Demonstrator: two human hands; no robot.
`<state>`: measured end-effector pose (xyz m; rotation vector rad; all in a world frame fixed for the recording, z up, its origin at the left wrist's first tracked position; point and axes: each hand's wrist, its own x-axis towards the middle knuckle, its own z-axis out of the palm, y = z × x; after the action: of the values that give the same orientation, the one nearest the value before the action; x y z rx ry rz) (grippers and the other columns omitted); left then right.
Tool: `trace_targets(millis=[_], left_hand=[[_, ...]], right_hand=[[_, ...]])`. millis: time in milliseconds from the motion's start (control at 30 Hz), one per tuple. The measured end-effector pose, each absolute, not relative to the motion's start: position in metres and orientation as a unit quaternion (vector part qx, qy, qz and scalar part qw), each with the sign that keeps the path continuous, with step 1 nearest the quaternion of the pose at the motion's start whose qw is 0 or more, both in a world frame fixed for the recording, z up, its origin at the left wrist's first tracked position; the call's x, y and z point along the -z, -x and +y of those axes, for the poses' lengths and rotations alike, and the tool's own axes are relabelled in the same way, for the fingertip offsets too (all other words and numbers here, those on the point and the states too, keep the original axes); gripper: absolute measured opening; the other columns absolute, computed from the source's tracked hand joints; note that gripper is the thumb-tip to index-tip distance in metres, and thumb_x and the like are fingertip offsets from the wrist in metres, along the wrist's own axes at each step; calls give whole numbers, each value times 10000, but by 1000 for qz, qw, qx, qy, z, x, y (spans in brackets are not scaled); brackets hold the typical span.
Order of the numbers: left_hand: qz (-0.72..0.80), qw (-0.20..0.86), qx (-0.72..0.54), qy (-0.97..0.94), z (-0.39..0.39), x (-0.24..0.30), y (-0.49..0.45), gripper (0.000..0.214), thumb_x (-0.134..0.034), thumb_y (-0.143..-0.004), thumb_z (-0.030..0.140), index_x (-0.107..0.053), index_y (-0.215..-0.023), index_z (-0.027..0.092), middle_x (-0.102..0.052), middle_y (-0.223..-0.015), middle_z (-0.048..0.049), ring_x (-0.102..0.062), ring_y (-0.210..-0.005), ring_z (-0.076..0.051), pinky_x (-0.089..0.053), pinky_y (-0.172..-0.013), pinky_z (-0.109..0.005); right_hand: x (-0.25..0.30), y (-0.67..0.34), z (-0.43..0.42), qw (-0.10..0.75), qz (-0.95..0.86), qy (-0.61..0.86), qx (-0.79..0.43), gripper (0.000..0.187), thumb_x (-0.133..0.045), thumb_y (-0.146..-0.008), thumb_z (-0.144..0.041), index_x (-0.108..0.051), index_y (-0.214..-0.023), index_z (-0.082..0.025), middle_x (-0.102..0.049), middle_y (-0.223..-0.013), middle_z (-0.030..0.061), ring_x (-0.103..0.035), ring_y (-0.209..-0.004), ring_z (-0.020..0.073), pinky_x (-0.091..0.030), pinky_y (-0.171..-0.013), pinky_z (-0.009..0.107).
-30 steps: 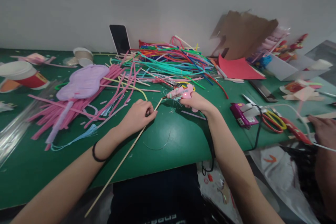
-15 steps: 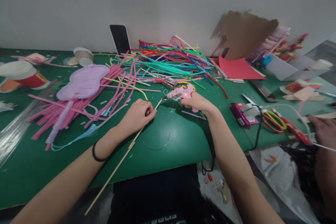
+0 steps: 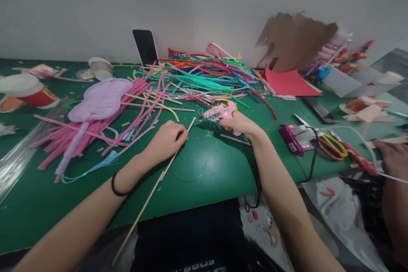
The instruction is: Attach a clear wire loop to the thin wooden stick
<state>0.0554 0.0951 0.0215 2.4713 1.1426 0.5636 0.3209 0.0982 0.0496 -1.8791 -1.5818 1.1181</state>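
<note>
Pink straws (image 3: 92, 134) and a lilac cut-out (image 3: 100, 100) crowd the green table (image 3: 207, 178) at left. The left hand (image 3: 167, 138) pinches a thin wooden stick (image 3: 151, 195), its tip just beside the nozzle of the pink glue gun (image 3: 219, 112) gripped in the right hand (image 3: 239, 124). Scissors (image 3: 331, 146) and a co-worker's hand (image 3: 393, 157) lie at far right.

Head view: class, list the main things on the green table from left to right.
Red paper cup, lilac foam shape, left hand gripping a thin stick, pink glue gun in the right hand, scissors, another person's hand.
</note>
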Motion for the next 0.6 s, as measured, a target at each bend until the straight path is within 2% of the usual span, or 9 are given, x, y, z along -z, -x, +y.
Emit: trace_targets(millis=[200, 433, 600], left_hand=[[395, 170, -188, -883, 94, -23, -56, 382, -319, -992, 349, -588, -769, 195, -649, -778, -72, -542, -823, -237, -416, -805, -395], [414, 180, -182, -874, 93, -24, -58, 387, -323, -986, 348, -597, -758, 198, -648, -752, -62, -563, -825, -243, -413, -807, -397], [427, 195, -176, -865, 93, -24, -59, 404, -321, -987, 356, -603, -745, 198, -652, -748, -54, -567, -843, -245, -395, -858, -425]], right_hand=[[-50, -322, 99, 220, -573, 681, -400, 149, -646, -696, -270, -526, -650, -194, -521, -570, -22, -397, -454, 72, -288, -342, 190], [-45, -324, 100, 234, -579, 667, -406, 144, -642, -695, -274, -528, -670, -190, -539, -581, -13, -442, -481, 80, -303, -359, 184], [-45, -324, 100, 232, -587, 665, -400, 160, -627, -699, -268, -504, -632, -192, -519, -562, -19, -412, -458, 70, -292, -355, 185]])
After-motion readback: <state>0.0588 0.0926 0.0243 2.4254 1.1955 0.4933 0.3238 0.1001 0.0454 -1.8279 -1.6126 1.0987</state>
